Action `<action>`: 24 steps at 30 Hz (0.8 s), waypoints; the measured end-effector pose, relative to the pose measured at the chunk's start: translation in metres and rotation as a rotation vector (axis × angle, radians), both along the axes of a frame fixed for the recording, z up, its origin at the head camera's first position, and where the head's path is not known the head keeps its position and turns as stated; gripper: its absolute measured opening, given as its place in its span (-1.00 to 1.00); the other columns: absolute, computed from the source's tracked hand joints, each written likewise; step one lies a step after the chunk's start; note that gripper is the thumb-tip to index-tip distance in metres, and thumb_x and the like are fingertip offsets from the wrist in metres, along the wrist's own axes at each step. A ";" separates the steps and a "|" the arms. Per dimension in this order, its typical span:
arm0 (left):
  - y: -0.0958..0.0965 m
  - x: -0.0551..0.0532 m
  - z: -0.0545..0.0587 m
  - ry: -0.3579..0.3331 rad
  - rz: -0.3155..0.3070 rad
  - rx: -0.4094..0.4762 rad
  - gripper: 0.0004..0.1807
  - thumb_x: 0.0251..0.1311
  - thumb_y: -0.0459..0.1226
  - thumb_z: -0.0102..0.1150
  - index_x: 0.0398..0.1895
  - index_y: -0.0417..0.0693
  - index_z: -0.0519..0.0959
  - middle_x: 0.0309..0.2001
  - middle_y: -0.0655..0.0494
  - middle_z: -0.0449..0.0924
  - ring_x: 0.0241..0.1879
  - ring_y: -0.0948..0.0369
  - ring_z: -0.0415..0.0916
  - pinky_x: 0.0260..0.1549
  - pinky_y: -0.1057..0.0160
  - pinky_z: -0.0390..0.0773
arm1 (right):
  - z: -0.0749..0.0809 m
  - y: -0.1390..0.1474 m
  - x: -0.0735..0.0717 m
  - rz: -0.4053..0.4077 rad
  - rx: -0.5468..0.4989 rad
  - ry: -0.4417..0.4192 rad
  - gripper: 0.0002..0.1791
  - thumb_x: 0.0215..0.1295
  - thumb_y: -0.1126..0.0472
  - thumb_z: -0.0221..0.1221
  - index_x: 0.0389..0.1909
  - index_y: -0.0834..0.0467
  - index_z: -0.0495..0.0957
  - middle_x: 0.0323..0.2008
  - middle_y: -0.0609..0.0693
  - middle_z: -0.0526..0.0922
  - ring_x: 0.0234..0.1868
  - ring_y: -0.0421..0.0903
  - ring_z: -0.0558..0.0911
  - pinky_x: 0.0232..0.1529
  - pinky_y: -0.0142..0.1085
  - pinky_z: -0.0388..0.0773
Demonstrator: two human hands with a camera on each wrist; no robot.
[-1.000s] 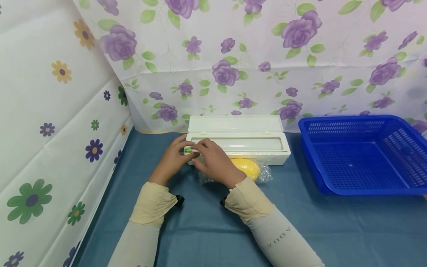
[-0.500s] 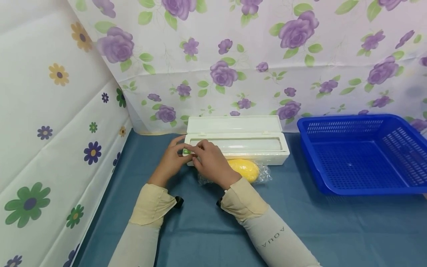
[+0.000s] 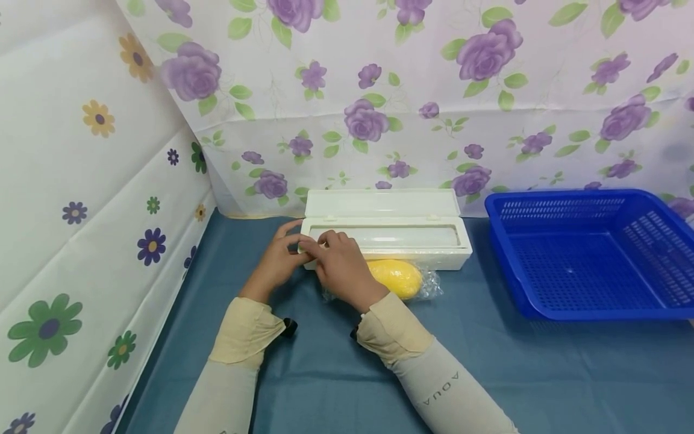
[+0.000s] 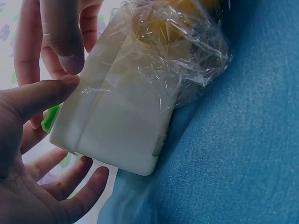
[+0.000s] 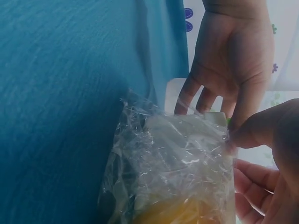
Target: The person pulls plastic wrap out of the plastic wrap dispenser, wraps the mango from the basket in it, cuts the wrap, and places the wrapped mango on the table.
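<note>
My left hand (image 3: 276, 262) is loosely spread about the left end of the white box (image 3: 423, 260), green piece (image 4: 50, 119) between thumb and fingers; whether I'm pinching it, I can't tell; my right hand (image 3: 344, 265) bends in, fingertips at my left thumb, any hold hidden; box near the worktop (image 3: 542, 374)'s back edge, lid (image 3: 382, 204) tipped back; film-wrapped yellow thing (image 3: 394, 277) close in front, partly behind my right hand; blue basket (image 3: 602, 314) toward the right edge.
</note>
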State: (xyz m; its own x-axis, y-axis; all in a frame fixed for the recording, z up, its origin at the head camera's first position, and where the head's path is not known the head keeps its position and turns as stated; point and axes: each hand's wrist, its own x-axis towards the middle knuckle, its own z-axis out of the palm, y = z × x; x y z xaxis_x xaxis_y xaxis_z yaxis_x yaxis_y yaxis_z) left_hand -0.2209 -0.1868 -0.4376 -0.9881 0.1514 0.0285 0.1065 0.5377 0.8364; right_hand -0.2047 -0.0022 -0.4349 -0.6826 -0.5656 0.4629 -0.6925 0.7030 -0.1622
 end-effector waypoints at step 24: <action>0.002 0.000 -0.002 -0.003 0.012 0.041 -0.74 0.30 -0.23 0.33 -0.03 -0.20 0.67 0.59 -0.05 -0.01 0.55 -0.15 0.04 0.21 -0.17 0.49 | -0.010 0.000 -0.002 -0.015 0.022 0.103 -0.56 0.47 0.24 0.12 0.30 -0.14 0.50 -0.04 0.08 0.59 -0.13 0.05 0.56 -0.16 -0.10 0.50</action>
